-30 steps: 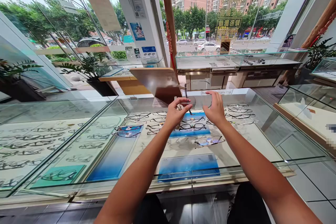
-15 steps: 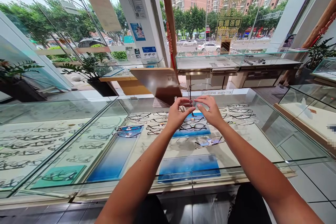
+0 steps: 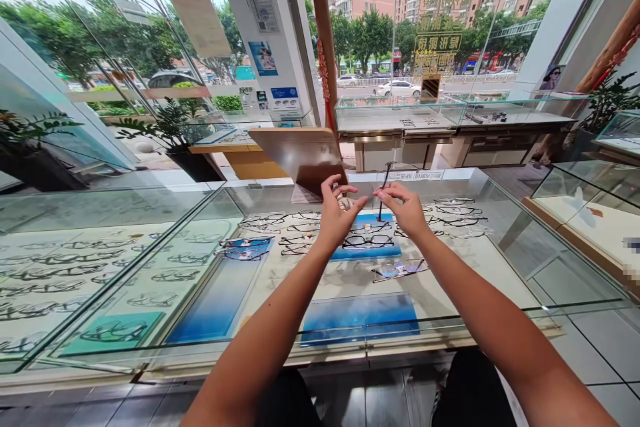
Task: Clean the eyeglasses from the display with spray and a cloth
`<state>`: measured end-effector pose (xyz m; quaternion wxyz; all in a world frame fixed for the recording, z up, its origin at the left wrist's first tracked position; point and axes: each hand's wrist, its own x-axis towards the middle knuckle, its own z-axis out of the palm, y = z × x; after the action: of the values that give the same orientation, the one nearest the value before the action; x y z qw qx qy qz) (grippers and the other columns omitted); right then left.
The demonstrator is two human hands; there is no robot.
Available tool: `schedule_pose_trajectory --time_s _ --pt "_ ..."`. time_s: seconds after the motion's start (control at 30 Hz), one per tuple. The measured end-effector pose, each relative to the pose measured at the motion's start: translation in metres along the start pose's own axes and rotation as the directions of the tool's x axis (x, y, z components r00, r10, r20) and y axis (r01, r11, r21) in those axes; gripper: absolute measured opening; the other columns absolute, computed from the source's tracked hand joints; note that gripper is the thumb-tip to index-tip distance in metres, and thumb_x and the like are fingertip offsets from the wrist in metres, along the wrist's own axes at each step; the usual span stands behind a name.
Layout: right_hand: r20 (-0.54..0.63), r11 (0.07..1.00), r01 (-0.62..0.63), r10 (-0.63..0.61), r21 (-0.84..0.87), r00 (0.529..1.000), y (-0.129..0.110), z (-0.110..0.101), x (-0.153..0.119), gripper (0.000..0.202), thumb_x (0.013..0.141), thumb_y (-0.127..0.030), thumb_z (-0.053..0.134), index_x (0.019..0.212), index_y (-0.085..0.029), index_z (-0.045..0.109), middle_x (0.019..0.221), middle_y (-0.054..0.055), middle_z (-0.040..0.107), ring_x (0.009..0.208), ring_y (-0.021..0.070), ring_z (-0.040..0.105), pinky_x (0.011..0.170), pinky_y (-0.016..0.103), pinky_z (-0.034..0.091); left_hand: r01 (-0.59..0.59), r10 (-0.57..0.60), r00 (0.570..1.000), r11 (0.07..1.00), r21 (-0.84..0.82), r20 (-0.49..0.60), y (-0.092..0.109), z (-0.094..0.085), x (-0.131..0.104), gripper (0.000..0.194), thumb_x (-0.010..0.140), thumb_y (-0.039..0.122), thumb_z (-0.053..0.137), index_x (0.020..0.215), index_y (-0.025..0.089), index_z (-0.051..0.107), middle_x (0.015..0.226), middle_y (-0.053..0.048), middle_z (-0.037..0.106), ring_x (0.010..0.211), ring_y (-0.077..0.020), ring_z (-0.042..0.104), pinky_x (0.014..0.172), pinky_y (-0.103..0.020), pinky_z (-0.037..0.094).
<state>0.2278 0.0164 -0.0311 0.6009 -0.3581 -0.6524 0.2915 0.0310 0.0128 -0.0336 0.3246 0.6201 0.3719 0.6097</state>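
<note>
My right hand [image 3: 406, 212] pinches a thin pair of eyeglasses [image 3: 387, 177] above the glass counter. One dark temple arm stands nearly upright between thumb and fingers, while much of the frame is too fine to make out. To its left is my left hand [image 3: 336, 215], thumb and fingers spread apart, the thumb tip close to the glasses. I cannot tell whether it touches them. Below my hands, inside the case, a black-rimmed pair of glasses [image 3: 368, 241] lies on a blue panel [image 3: 340, 254]. Another pair [image 3: 400, 270] lies nearer to me.
The glass display case [image 3: 510, 280] spans the space before me, with several rows of eyeglasses inside. A brown tilted board [image 3: 295, 147] stands behind my left hand. Further cases [image 3: 395, 121] line the window, and another case [image 3: 590, 207] stands at the right.
The glasses have moved to the right with my right hand, and their temple arm leans more. My left hand has separated from them, its fingers opening wider.
</note>
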Motion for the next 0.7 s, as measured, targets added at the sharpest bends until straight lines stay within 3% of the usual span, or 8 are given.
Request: schedule_pose_trajectory --time_s 0.1,0.17,0.23,0.33,0.43,0.6,0.7 --pt "-0.025 1.0 -0.006 0.006 -0.002 1.0 -0.002 -0.003 0.002 0.031 0.094 -0.056 0.074 0.091 -0.028 0.086 0.103 0.007 0.076 0.113 0.0287 0.068 0.107 0.048 0.05 0.227 -0.248 0.962 0.959 -0.171 -0.115 -0.006 -0.008 0.01 0.117 0.083 0.041 0.093 0.167 0.023 0.013 0.111 -0.008 0.078 0.078 -0.0169 0.075 0.083 -0.032 0.061" --pt "-0.021 1.0 -0.009 0.009 0.004 1.0 -0.002 -0.004 0.002 0.029 0.094 -0.054 0.074 0.09 -0.028 0.086 0.102 0.008 0.075 0.113 0.0286 0.068 0.106 0.048 0.049 0.411 -0.451 0.888 0.867 -0.282 -0.091 -0.012 -0.014 0.018 0.13 0.079 0.037 0.097 0.171 0.022 0.006 0.119 -0.012 0.079 0.074 -0.0162 0.075 0.072 -0.028 0.058" --pt "-0.016 1.0 -0.011 0.011 0.0 1.0 -0.002 -0.003 0.002 0.029 0.094 -0.053 0.074 0.091 -0.028 0.087 0.102 0.008 0.075 0.113 0.0286 0.067 0.104 0.047 0.05 0.526 -0.571 0.819 0.785 -0.327 -0.055 -0.019 -0.019 0.024 0.13 0.078 0.036 0.098 0.172 0.023 0.009 0.129 -0.016 0.078 0.074 -0.0159 0.075 0.057 -0.023 0.05" --pt "-0.008 1.0 -0.014 0.014 -0.009 1.0 -0.001 -0.001 0.001 0.029 0.093 -0.055 0.074 0.091 -0.028 0.087 0.103 0.007 0.076 0.111 0.0286 0.067 0.101 0.047 0.051 0.592 -0.631 0.776 0.729 -0.344 0.0 -0.03 -0.024 0.029 0.109 0.079 0.039 0.096 0.163 0.021 0.03 0.133 -0.019 0.076 0.074 -0.0154 0.076 0.045 -0.019 0.038" --pt "0.0 1.0 -0.008 0.008 -0.009 1.0 0.0 0.0 0.001 0.028 0.094 -0.053 0.074 0.092 -0.028 0.087 0.102 0.007 0.076 0.11 0.0283 0.068 0.1 0.047 0.051 0.635 -0.662 0.747 0.684 -0.359 0.059 -0.04 -0.025 0.031 0.077 0.076 0.041 0.098 0.136 0.018 0.056 0.133 -0.02 0.076 0.077 -0.0151 0.077 0.043 -0.016 0.036" --pt "-0.003 1.0 -0.006 0.006 -0.01 1.0 0.001 -0.001 0.001 0.025 0.095 -0.049 0.073 0.094 -0.028 0.087 0.103 0.007 0.076 0.11 0.028 0.067 0.098 0.046 0.05 0.669 -0.69 0.718 0.65 -0.361 0.087 -0.049 -0.025 0.033 0.062 0.071 0.039 0.1 0.115 0.017 0.062 0.133 -0.02 0.075 0.088 -0.0189 0.08 0.041 -0.015 0.034" --pt "-0.012 1.0 -0.013 0.013 -0.017 1.0 0.001 -0.002 0.002 0.027 0.094 -0.052 0.073 0.094 -0.028 0.087 0.104 0.008 0.077 0.112 0.0287 0.067 0.099 0.047 0.05 0.647 -0.674 0.736 0.675 -0.355 0.061 -0.042 -0.025 0.033 0.059 0.07 0.038 0.1 0.11 0.017 0.062 0.131 -0.018 0.076 0.085 -0.0182 0.079 0.042 -0.017 0.032"
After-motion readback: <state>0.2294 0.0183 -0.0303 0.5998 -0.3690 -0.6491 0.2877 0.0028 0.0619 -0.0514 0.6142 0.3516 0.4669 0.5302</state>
